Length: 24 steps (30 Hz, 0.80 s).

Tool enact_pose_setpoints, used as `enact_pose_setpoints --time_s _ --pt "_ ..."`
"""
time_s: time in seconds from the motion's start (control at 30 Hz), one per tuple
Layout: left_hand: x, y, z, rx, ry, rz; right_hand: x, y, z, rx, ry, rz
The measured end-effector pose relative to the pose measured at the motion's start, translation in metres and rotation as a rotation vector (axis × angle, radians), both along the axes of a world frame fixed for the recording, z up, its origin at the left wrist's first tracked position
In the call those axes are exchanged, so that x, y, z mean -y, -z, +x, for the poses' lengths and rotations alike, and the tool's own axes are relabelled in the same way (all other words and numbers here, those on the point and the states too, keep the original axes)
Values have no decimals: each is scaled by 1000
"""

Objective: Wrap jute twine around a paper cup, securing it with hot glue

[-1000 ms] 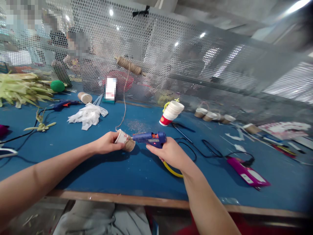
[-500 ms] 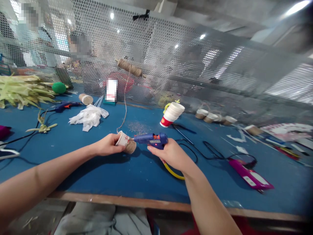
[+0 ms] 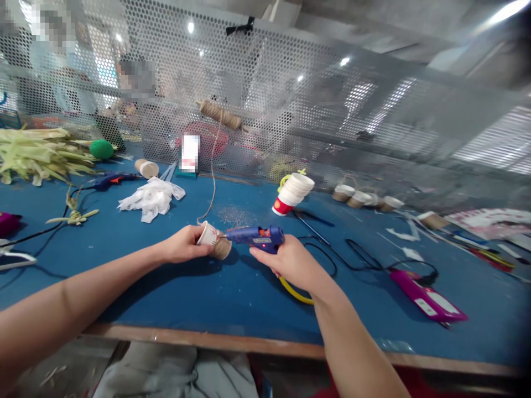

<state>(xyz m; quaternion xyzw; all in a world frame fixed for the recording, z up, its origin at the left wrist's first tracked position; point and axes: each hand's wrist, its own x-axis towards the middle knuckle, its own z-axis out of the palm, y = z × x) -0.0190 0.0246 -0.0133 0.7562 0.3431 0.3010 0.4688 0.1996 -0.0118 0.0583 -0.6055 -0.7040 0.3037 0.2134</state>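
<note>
My left hand [image 3: 187, 245] is closed around a small paper cup [image 3: 208, 234], which lies tilted with its white rim towards the upper left. Brown twine [image 3: 222, 249] is wrapped about the cup's base end. My right hand [image 3: 290, 258] grips a blue hot glue gun [image 3: 259, 237], its nozzle at the side of the cup by the edge of the twine; whether it touches I cannot tell. A small red light shows on the glue gun. A strand of twine [image 3: 213, 177] runs from near the cup up to a spool [image 3: 219, 115] on the mesh panel.
Stacked paper cups [image 3: 292, 193] stand behind my right hand. White crumpled strips [image 3: 151, 198], a second glue gun [image 3: 112, 179] and corn husks [image 3: 41, 155] lie left. Rightwards are a purple device [image 3: 427, 296] with a black cable and several twine-wrapped cups [image 3: 359, 198]. The perforated panel [image 3: 311, 110] bounds the back.
Both hands keep nearly the same pose, with the glue gun's nozzle still at the cup. The view has shifted very slightly.
</note>
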Motion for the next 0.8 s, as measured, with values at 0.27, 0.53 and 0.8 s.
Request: enact_pose_setpoints --time_s 0.27,0.53,0.8 --pt "1 -5 0 28 2 -7 1 4 0 -8 -23 -7" --pt "2 -2 0 -16 -11 18 -6 3 0 1 7 18" --pt "2 -1 0 -37 -16 4 -17 10 -1 -11 -44 35"
